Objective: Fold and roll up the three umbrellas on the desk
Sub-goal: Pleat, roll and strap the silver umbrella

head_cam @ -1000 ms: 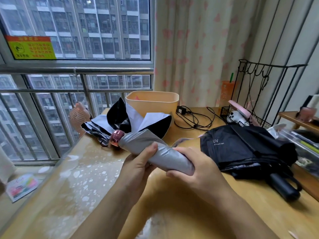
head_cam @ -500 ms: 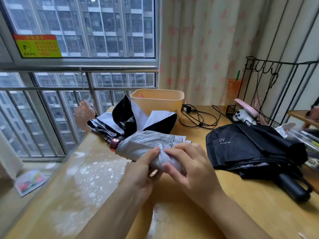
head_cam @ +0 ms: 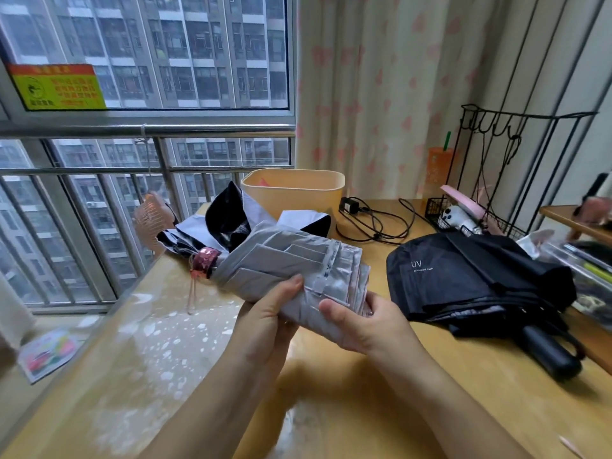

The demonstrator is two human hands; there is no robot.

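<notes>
Biggest risk imo: the pleats (head_cam: 359,279) fanning out by the right hand (head_cam: 367,323) aren't strapped, so any slack in that pinch and they'll probably spring loose. The left hand (head_cam: 265,323) is curled around the middle of the silver umbrella (head_cam: 284,263), and the right one pinches the loose edge. It's held just above the worktop (head_cam: 430,376), long axis diagonal, pink end (head_cam: 205,261) pointing far-left toward the window (head_cam: 149,61).

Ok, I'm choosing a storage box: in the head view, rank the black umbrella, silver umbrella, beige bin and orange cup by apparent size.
1-2. black umbrella and silver umbrella: they look alike; the silver one is nearer the camera, so unranked.
3. beige bin, partly hidden.
4. orange cup.
</notes>
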